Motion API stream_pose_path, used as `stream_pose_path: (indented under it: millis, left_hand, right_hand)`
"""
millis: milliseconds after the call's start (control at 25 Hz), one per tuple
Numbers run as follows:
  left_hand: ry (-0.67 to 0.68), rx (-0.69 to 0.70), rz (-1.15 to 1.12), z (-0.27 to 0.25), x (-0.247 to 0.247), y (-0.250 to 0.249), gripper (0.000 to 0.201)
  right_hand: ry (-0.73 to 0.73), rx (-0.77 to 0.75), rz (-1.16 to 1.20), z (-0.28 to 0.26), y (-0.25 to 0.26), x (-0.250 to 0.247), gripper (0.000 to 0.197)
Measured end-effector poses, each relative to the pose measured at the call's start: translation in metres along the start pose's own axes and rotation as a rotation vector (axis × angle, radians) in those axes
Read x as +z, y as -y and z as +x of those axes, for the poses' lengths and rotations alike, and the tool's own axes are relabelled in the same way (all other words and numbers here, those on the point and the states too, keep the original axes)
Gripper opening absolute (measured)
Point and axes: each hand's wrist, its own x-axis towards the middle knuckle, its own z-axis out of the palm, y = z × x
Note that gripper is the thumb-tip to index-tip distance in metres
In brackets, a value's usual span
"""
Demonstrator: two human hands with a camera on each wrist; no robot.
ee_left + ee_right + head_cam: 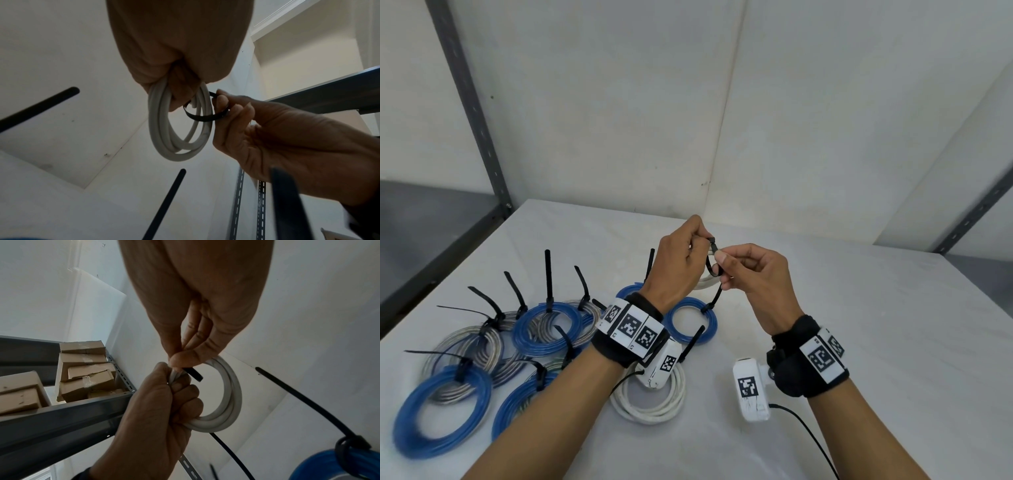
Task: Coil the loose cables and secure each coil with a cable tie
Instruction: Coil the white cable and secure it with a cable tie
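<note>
— Holding anything, that left hand (677, 260)?
— Yes, its fingers are curled tight round a white cable coil (179, 128), lifted above the desk (859, 325).
— And further right?
— A black cable tie (202, 116) loops round the coil between the two hands; the right hand (753, 274) pinches it by thumb and fingertip.
— The other coils?
— Blue cable coils (441, 407) and grey ones, each tied, lie on the desk down left of the left hand; another white coil (650, 404) sits under its wrist.
</note>
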Motion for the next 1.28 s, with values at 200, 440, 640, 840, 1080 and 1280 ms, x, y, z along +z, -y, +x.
stream_pose_path:
  millis: [200,440,640,840,1080,1280]
  left_hand:
    - [-0.004,-0.01,0.004,0.0007,-0.003,-0.0007,0.018]
    - [0.0,-0.032,-0.002,0.0022,-0.0053,0.0004,0.022]
    - [0.011,-0.028,0.009,0.0006,-0.0035,-0.0001,0.02]
    - [0.013,-0.023,-0.018,0.0009,-0.003,-0.0008,0.02]
    - [0.011,-0.024,-0.03,0.0016,-0.0041,0.002,0.021]
    - [0.005,-0.004,-0.021,0.0011,-0.0045,-0.0012,0.018]
  right_hand:
    - [0.001,-0.014,0.005,0.0001,-0.0001,0.0038,0.012]
    - [-0.009,-0.011,0.038,0.0017,-0.0018,0.0033,0.016]
    - [0.002,-0.015,0.031,0.0006,-0.0015,0.0037,0.014]
    - [-0.021,-0.012,0.058,0.0004,-0.0029,0.0064,0.016]
    - [-0.009,-0.008,0.061,-0.0004,-0.0009,0.0066,0.012]
    - [-0.021,-0.012,0.071,-0.0015,0.001,0.0082,0.009]
